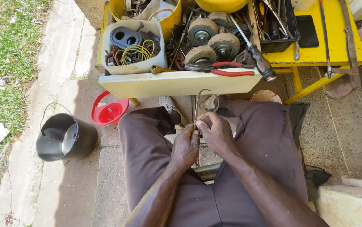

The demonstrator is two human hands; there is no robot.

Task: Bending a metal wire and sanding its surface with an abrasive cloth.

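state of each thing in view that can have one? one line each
left hand: closed on thin hooked rod
right hand: closed on same rod
thin hooked rod: upright, hook end up
black bucket: upright, handle raised
red funnel: lying on ground
red-handled pliers: lying flat in tray
screwdriver: lying over tray edge

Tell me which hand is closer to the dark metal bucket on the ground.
The left hand. The bucket stands on the ground to the person's left, beyond the left thigh. The right hand is beside the left one at the bent wire, so it lies farther from the bucket.
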